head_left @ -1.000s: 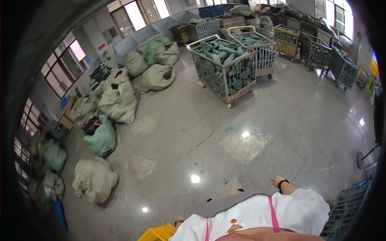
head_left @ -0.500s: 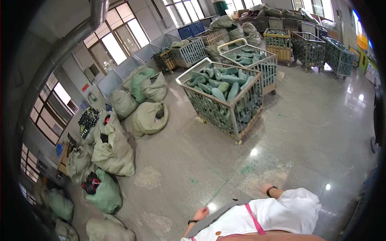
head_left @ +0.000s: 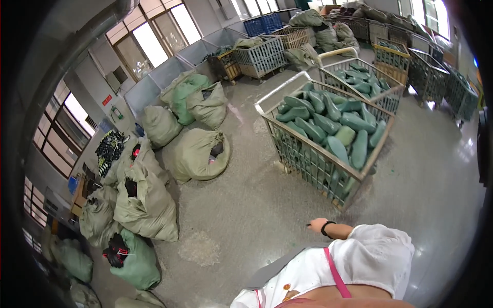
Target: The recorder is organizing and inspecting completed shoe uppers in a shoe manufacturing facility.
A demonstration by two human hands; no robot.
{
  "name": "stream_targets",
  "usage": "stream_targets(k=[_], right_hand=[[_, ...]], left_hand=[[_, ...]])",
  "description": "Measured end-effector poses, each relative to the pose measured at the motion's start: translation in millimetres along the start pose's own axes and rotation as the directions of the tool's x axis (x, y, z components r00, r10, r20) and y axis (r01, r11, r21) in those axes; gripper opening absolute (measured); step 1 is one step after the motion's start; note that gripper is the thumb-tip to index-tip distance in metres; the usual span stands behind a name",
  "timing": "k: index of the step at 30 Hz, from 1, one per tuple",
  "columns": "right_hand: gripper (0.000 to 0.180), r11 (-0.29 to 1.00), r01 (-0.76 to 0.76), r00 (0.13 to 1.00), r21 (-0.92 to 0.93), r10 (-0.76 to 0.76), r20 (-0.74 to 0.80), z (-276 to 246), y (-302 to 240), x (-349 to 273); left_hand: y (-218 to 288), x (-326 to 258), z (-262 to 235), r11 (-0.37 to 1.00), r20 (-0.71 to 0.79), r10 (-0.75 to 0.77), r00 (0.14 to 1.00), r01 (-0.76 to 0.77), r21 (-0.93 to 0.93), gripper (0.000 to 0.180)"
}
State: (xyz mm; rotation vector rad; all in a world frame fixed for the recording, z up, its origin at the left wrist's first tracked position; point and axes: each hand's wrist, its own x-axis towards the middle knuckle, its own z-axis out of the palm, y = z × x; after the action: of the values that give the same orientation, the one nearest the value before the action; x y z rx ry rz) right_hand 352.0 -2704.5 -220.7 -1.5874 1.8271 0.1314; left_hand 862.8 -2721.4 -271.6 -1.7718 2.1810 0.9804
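Observation:
My right hand [head_left: 319, 225], a dark band at its wrist, reaches forward from a white sleeve [head_left: 377, 256]. Its fingers look curled, and a small dark thing shows at their tips, too small to name. Nearest to it, though apart, stands a metal cart [head_left: 303, 169] with slatted sides and a pale push bar. Green shoe lasts [head_left: 328, 123] are heaped inside it. A second cart [head_left: 393, 102] of green shoe lasts [head_left: 362, 79] stands just behind. My left hand is out of view.
Stuffed woven sacks [head_left: 146, 208] line the left side, one green sack [head_left: 136, 262] among them. A wide open sack [head_left: 197, 156] sits left of the near cart. More carts [head_left: 259, 55] stand along the back and a yellow-rimmed one [head_left: 391, 54] at the right.
The near cart and sacks appear closer and larger. My right hand has moved forward and left, toward the cart's lower corner. My left hand has left the view.

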Motion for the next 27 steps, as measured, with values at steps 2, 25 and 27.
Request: stream_targets(k=[2,25,27], right_hand=[[0.040,0.997,-0.046,0.998,-0.059,0.049,0.049,-24,17,33],[0.035,0.954,0.298,0.953,0.012,-0.297,-0.052,-442,-133,660],[0.037,0.976,0.217,0.975,-0.001,-0.217,-0.040,-455,-113,714]], left_hand=[[-1,43,-19,0.999,-0.025,-0.031,0.999,0.031,0.015,0.041],[127,725,-353,0.984,-0.116,0.142,0.983,-0.129,0.120,0.027],[110,790,-396,0.972,-0.120,0.169,0.978,-0.144,0.186,0.027]])
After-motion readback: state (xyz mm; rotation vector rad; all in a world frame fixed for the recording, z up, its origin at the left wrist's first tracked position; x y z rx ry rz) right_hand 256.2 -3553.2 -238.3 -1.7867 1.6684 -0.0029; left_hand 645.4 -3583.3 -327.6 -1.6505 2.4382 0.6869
